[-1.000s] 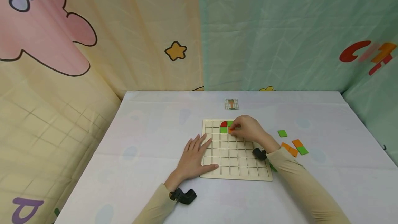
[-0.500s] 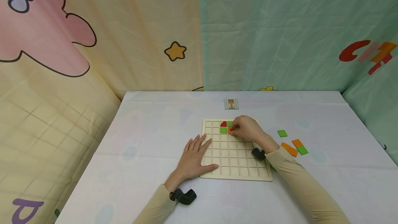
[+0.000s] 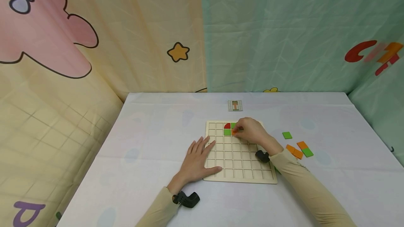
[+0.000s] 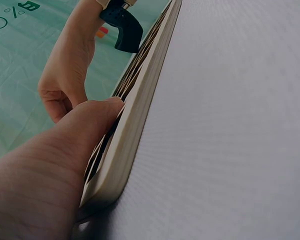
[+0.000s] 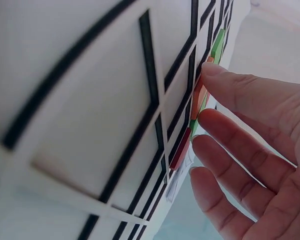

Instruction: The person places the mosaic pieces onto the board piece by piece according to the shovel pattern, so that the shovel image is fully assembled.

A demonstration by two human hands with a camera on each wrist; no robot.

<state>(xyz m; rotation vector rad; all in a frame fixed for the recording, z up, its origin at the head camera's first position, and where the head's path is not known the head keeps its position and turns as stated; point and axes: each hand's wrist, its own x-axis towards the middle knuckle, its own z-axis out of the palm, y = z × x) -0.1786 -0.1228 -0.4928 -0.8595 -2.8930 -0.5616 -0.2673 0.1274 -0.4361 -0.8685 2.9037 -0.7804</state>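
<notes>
A wooden grid board [image 3: 231, 165] lies on the table. My left hand [image 3: 196, 162] rests on its left edge with the fingers spread; in the left wrist view the thumb [image 4: 102, 107] lies along the rim. At the far rows, my right hand [image 3: 250, 130] pinches a square orange tile [image 5: 198, 97] between thumb and index finger, down at the grid. Beside it sit a green tile [image 3: 227, 132] and a red quarter-round tile [image 3: 227, 126]. Another green tile [image 3: 233, 125] is partly covered by the fingers, which also hide nearby cells.
Right of the board lie a single green tile [image 3: 287, 135], orange tiles [image 3: 294, 151] and an orange tile touching a green one [image 3: 307, 152]. A green piece [image 3: 277, 171] peeks out under the right sleeve. Behind the board is a small pattern card [image 3: 235, 105].
</notes>
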